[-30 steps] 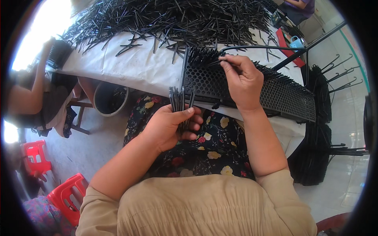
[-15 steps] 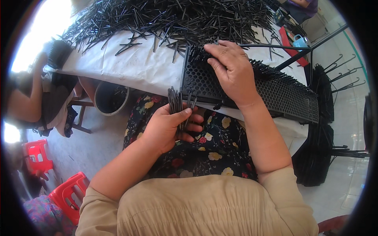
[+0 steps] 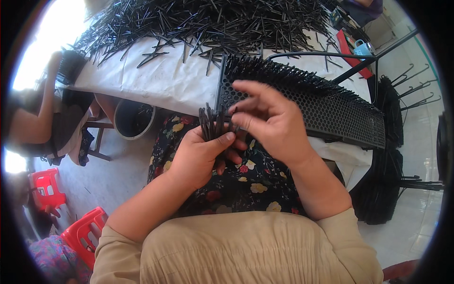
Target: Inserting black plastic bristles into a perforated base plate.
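Tabletop [image 3: 151,83] partly invisible beneath black sticks [image 3: 213,23]

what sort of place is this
Probably a small workshop: a big heap of thin black sticks on a white-covered table, a long black rack with honeycomb holes holding rows of similar pieces, and another person's bare arm beside the table at left.
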Demonstrator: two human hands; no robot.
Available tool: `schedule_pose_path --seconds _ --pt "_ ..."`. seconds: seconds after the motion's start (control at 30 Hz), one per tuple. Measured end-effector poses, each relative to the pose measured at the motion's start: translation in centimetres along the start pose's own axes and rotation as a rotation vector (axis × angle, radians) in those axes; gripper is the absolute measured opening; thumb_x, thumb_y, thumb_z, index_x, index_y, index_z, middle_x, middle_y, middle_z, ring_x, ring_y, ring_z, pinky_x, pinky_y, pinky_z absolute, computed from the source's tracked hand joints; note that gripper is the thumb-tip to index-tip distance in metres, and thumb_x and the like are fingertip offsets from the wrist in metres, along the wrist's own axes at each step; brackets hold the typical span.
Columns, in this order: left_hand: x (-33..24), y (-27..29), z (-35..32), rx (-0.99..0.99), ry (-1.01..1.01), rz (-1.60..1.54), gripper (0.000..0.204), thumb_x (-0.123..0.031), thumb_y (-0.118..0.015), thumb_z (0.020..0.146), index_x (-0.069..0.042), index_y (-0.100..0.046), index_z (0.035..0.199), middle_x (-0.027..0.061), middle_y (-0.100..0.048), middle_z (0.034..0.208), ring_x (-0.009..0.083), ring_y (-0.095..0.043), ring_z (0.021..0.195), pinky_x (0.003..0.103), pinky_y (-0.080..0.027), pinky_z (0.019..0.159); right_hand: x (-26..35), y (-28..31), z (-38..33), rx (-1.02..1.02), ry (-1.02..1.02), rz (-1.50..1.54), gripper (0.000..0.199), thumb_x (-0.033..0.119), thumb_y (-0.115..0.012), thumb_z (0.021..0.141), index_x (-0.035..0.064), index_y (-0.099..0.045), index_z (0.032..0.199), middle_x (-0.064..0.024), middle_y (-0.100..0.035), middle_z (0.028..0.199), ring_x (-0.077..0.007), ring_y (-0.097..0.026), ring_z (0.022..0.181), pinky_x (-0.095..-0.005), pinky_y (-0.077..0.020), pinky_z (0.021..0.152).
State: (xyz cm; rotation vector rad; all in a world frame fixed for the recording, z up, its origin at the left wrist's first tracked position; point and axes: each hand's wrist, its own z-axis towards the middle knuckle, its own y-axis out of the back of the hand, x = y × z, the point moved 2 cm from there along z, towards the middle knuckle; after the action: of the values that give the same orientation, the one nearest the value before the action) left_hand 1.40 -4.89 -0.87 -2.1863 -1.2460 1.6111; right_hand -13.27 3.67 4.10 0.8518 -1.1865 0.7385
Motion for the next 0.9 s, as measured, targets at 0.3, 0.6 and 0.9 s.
schedule_pose_path --seconds 0.3,0.6,0.9 --pt "-0.7 0.4 0.9 0.008 0.205 0.007 0.021 -0.010 -0.060 0.094 0.003 -0.058 0.111 0.0154 -0.069 0.093 0.0200 -0.070 0.070 0.024 -0.048 0.043 -1.2 6.1 2.7 -0.483 0.451 -0.240 0.015 -0.001 -0.070 0.086 -0.0002 -0.068 0.101 -0.0072 -0.072 0.089 -0.0094 -0.067 0.077 -0.0221 -0.0544 0.068" --pt "-0.5 -0.2 0.4 -0.019 0.240 -0.117 0.027 -0.014 -0.059 0.096 0.003 -0.055 0.116 0.0176 -0.064 0.100 0.0268 -0.066 0.089 0.047 -0.062 0.070 -1.4 6.2 3.7 -0.406 0.631 -0.495 0.016 -0.001 -0.072 0.082 0.0030 -0.070 0.097 -0.0091 -0.073 0.089 -0.0158 -0.071 0.077 -0.0241 -0.0555 0.069" --pt "-0.7 -0.1 0.4 -0.020 0.203 -0.036 0.024 -0.018 -0.052 0.100 -0.001 -0.055 0.117 0.0154 -0.065 0.102 0.0251 -0.066 0.085 0.042 -0.060 0.060 0.2 5.9 4.9 -0.267 0.713 -0.664 0.021 0.005 -0.074 0.078 0.0069 -0.071 0.099 -0.0111 -0.072 0.091 -0.0249 -0.070 0.085 -0.0321 -0.0544 0.073"
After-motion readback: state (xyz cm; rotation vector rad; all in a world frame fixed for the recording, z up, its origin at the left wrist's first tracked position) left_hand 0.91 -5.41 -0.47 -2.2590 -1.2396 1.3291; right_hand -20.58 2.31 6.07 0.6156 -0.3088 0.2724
